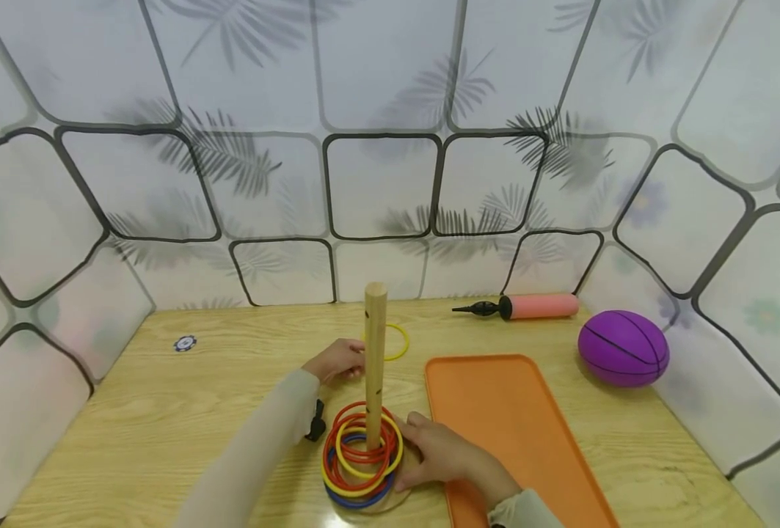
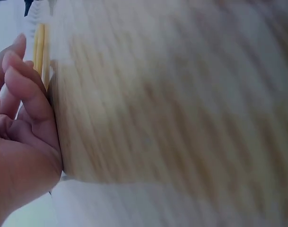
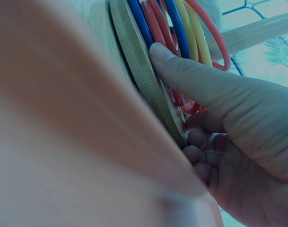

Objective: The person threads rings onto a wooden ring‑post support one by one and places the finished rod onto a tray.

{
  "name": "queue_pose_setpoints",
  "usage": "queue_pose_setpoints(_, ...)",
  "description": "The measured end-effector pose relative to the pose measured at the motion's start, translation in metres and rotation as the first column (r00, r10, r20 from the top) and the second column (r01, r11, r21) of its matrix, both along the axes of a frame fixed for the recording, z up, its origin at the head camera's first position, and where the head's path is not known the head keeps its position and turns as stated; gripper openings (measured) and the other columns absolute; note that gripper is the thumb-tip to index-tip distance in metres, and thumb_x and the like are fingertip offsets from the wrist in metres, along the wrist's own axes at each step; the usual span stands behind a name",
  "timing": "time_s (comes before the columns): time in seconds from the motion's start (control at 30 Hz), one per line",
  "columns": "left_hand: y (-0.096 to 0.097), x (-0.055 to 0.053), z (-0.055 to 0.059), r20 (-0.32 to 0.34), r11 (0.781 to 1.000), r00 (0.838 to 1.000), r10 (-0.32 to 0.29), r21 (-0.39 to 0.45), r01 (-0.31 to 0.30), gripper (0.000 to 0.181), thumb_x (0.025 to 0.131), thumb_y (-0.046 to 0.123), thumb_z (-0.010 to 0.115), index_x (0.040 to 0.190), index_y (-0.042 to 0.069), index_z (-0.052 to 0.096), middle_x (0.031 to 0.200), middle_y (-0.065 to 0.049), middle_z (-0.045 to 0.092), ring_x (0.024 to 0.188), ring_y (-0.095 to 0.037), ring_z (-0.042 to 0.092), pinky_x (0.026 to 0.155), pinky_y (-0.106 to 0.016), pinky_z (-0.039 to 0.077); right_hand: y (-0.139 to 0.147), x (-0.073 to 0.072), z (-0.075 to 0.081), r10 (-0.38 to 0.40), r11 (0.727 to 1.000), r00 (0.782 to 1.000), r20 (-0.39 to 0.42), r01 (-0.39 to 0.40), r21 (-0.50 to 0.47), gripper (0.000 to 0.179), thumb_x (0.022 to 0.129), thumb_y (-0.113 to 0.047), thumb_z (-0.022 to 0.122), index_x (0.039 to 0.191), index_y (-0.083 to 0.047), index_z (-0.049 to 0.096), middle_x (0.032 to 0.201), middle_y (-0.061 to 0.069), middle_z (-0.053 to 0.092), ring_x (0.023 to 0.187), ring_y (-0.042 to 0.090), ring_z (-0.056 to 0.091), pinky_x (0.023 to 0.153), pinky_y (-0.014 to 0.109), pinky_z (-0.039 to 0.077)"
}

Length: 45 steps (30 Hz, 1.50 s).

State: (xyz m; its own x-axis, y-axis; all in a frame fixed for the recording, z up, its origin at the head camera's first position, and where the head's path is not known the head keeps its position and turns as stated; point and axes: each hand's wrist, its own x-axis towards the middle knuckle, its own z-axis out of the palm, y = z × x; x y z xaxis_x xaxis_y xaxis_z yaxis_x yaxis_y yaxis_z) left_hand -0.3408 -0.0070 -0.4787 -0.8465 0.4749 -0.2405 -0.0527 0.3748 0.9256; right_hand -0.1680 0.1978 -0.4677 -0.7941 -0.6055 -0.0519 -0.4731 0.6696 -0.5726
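Note:
A wooden post [image 1: 376, 367] stands upright on a round wooden base [image 3: 148, 80], with several red, yellow and blue rings [image 1: 356, 491] piled around its foot. My right hand [image 1: 445, 455] grips the base's right edge; its thumb [image 3: 186, 71] lies over the top beside a blue ring, fingers curled at the rim. Behind the post, a yellow ring [image 1: 406, 343] is close to the tabletop. My left hand [image 1: 338, 359] is at its left side, partly hidden by the post. The ring's yellow edge [image 2: 39, 47] passes behind those fingers; I cannot tell whether they pinch it.
An orange tray [image 1: 495, 411] lies just right of the base. A black whistle [image 1: 315, 423] is beside my left sleeve. Farther off are a poker chip [image 1: 185, 343], a pink hand pump [image 1: 538, 306] and a purple ball [image 1: 623, 348]. Patterned fabric walls [image 1: 383, 187] surround the table.

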Motion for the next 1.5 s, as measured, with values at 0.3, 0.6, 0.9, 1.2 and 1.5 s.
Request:
queue_pose_setpoints(0.3, -0.001, 0.006, -0.001, -0.026, 0.994, 0.996, 0.082, -0.077, -0.083, 0.012, 0.081, -0.001, 0.065, 0.092, 0.0, 0.071, 0.056, 0.002, 0.05, 0.041, -0.003, 0.04, 0.041, -0.015, 0.034, -0.003, 0.0, 0.0, 0.014, 1.0, 1.0, -0.011, -0.014, -0.003, 0.093, 0.071, -0.047, 0.079, 0.147, -0.015, 0.036, 0.083, -0.009, 0.037, 0.066, 0.002, 0.033, 0.057, 0.014, 0.032)
queue_pose_setpoints(0.6, -0.004, 0.011, -0.003, -0.102, 0.992, 0.994, 0.047, -0.11, -0.058, 0.006, 0.077, -0.001, 0.068, 0.082, -0.005, 0.069, 0.05, 0.001, 0.048, 0.039, -0.006, 0.037, 0.039, -0.017, 0.032, -0.005, 0.0, -0.001, 0.008, 1.0, 1.0, 0.001, -0.008, -0.002, 0.094, 0.071, -0.047, 0.079, 0.147, -0.015, 0.036, 0.083, -0.01, 0.037, 0.067, 0.002, 0.034, 0.058, 0.015, 0.033)
queue_pose_setpoints(0.9, -0.005, 0.018, -0.003, -0.179, 0.983, 0.98, 0.09, -0.14, -0.116, 0.003, 0.079, 0.002, 0.07, 0.08, 0.001, 0.073, 0.048, 0.003, 0.043, 0.037, -0.006, 0.033, 0.036, -0.019, 0.028, -0.005, -0.001, -0.002, -0.003, 1.0, 1.0, 0.018, 0.003, -0.006, 0.093, 0.071, -0.048, 0.079, 0.146, -0.014, 0.037, 0.084, -0.009, 0.038, 0.068, 0.002, 0.034, 0.059, 0.015, 0.033)
queue_pose_setpoints(1.2, -0.017, 0.028, 0.0, -0.225, 0.992, 0.973, 0.048, -0.101, -0.072, 0.007, 0.081, 0.007, 0.072, 0.082, 0.001, 0.073, 0.061, 0.004, 0.057, 0.044, -0.007, 0.035, 0.042, -0.02, 0.031, -0.003, 0.0, 0.0, -0.008, 1.0, 1.0, 0.024, 0.008, -0.011, 0.092, 0.072, -0.048, 0.078, 0.146, -0.013, 0.037, 0.083, -0.009, 0.036, 0.067, 0.003, 0.033, 0.058, 0.016, 0.032)
queue_pose_setpoints(1.5, -0.038, 0.034, 0.007, -0.32, 0.985, 0.942, 0.105, -0.095, -0.142, 0.01, 0.084, 0.017, 0.073, 0.086, 0.008, 0.075, 0.092, -0.004, 0.07, 0.079, -0.014, 0.058, 0.067, -0.029, 0.049, -0.001, -0.001, -0.003, -0.004, 1.0, 1.0, 0.019, 0.004, -0.007, 0.092, 0.072, -0.049, 0.078, 0.146, -0.013, 0.038, 0.083, -0.009, 0.036, 0.067, 0.003, 0.033, 0.057, 0.016, 0.031)
